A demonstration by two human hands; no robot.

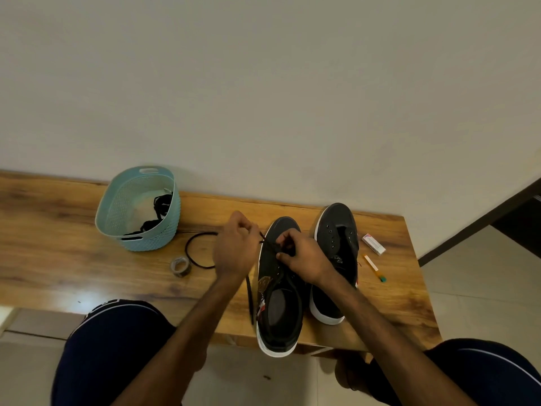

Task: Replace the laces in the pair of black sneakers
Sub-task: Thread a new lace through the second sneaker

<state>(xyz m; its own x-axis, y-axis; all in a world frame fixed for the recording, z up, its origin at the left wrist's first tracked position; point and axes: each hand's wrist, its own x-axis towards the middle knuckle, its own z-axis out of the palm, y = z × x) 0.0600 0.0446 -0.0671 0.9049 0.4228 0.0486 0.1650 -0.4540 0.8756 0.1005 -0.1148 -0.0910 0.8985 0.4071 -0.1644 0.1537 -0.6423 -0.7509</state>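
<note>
Over the near black sneaker (278, 332), the left hand (234, 247) and right hand (304, 259) pinch a black lace (250, 300) at its eyelets. Left of it: tape roll (183, 272), teal basket (137, 238). Right: second sneaker (336, 221).

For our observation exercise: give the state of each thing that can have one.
Nearer black canvas sneaker: partly laced, heel overhanging wooden bench.
Farther black canvas sneaker: eyelets empty.
Black shoelace: slack lying on bench.
Light-blue plastic basket: upright, holding black laces.
Left hand: pinching shoelace.
Right hand: pinching shoelace.
</note>
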